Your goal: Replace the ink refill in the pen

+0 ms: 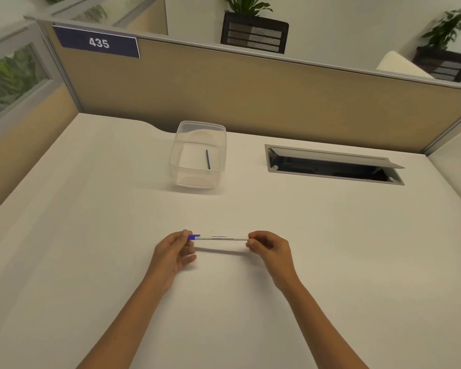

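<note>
A white pen (pixel 220 238) with a blue cap end lies level just above the white desk (pixel 91 235), held at both ends. My left hand (pixel 175 253) pinches the blue end, and my right hand (pixel 270 249) pinches the other tip. Farther back, a thin dark ink refill (pixel 208 159) lies inside a clear plastic box (pixel 198 179). The pen's two tips are hidden by my fingers.
An open cable hatch (pixel 333 166) is set into the desk at the back right. A tan partition (pixel 250 97) with a blue "435" sign (pixel 99 42) closes off the far edge. Potted plants stand beyond it.
</note>
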